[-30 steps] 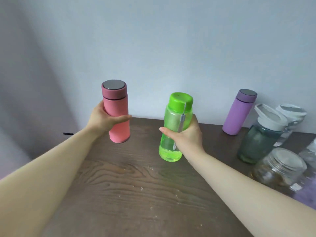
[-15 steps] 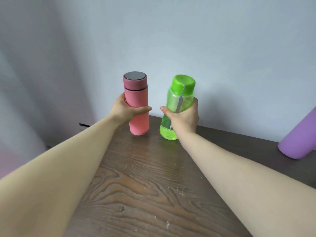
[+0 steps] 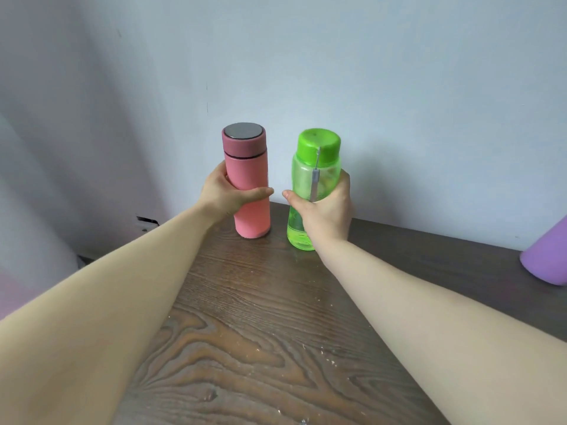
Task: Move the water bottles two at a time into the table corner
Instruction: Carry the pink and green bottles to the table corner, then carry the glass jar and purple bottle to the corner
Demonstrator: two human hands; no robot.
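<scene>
Matt pink flask (image 3: 248,191), glossy clear-green plastic bottle (image 3: 313,179), grainy wooden table (image 3: 260,332)

A matte coral-pink flask (image 3: 249,194) had a darker, dusty rose cap topped by a grey metallic disc, with a thin black line where cap met body. Next to it, a translucent lime-green bottle (image 3: 306,216) carried an opaque, brighter green lid (image 3: 319,146) and a pale grey strap (image 3: 314,185) running down its front. The surface (image 3: 276,332) was dark brown wood with bold, swirling grain in lighter tan lines, dotted with small whitish specks. At the right edge, part of a lilac-purple flask (image 3: 546,259) showed. The wall (image 3: 337,72) behind was a plain, pale blue-grey, shading towards pinkish lavender at the far left.
</scene>
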